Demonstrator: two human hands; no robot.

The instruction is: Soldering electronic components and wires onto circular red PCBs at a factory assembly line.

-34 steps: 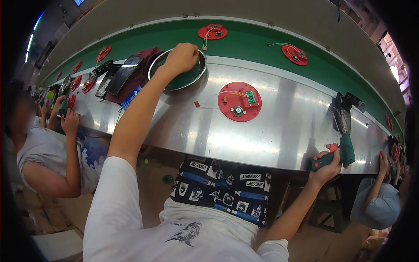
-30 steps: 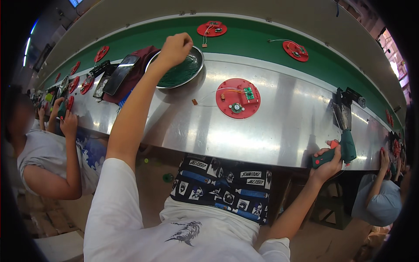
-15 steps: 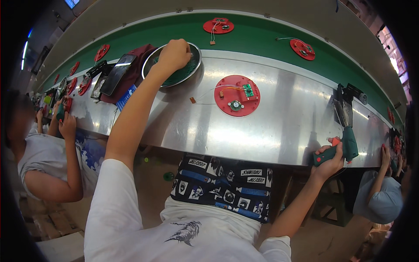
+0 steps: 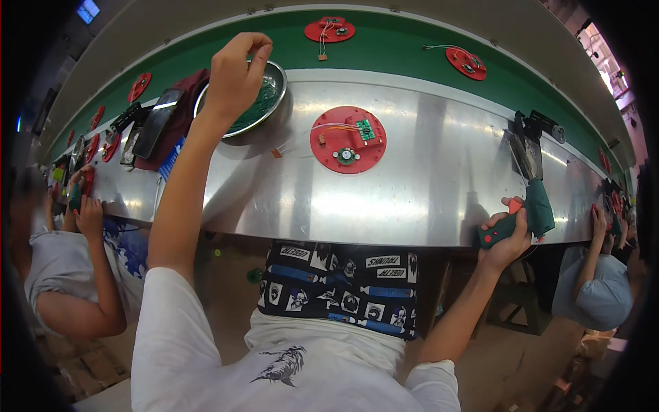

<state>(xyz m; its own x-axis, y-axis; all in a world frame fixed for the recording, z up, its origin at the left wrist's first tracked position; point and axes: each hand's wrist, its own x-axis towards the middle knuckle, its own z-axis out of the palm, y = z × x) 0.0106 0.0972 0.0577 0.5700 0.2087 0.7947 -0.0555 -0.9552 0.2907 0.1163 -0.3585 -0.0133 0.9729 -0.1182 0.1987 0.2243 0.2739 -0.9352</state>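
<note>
My left hand [image 4: 237,79] is raised over the near-left rim of a metal bowl [image 4: 280,103], its thumb and forefinger pinched together; anything between them is too small to make out. Dark green contents [image 4: 259,110] show inside the bowl. My right hand [image 4: 511,237] grips a dark green cordless screwdriver [image 4: 539,207] with a red trigger, its bit end toward the far side of the bench. Between my hands lies a round red plate [image 4: 329,156] bearing a green circuit board, a small round part and thin wires. A small connector [image 4: 276,153] on the wires rests left of the plate.
Beyond the metal bench [image 4: 419,165] runs a green belt [image 4: 391,51] carrying more red plates [image 4: 467,63]. A phone [image 4: 158,122] on dark red cloth lies left of the bowl. Black tool parts [image 4: 542,127] stand at right. Other people [image 4: 72,275] work on both sides.
My left hand has come up out of the bowl and moved left, fingers still pinched. My right hand keeps its grip on the screwdriver. The whole view has shifted slightly.
</note>
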